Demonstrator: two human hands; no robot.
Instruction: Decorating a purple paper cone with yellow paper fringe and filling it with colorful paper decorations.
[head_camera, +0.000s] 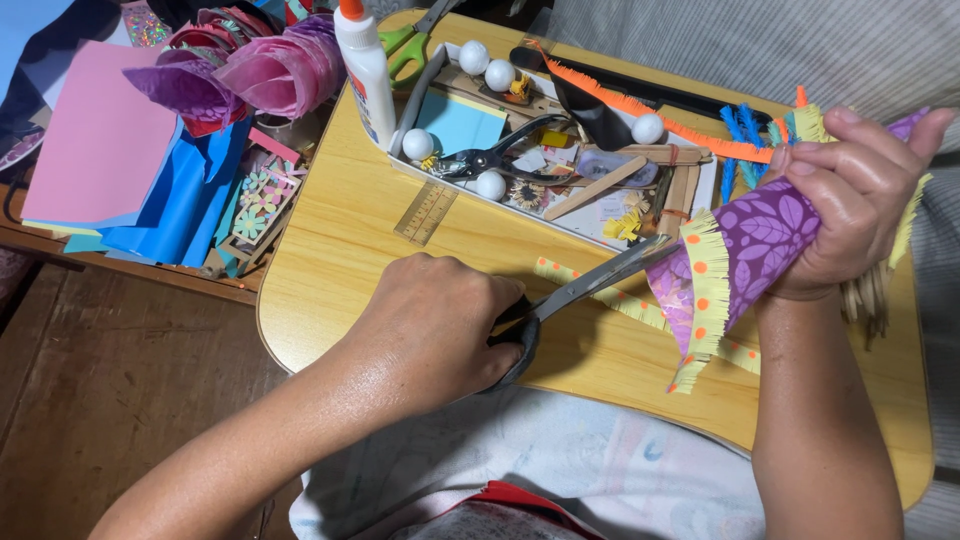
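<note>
My left hand grips black-handled scissors over the wooden lap table. Their open blades point right, and the tips reach the edge of a purple leaf-patterned paper roll. My right hand holds that roll up at the right, wrapped around it. A yellow fringed strip with orange dots hangs along the roll's cut end. Wooden sticks poke out below my right hand.
A white tray at the back holds white balls, a hole punch, sticks and paper bits. A glue bottle, green scissors, a ruler and an orange fringe lie nearby. Coloured paper sheets and paper flowers sit left.
</note>
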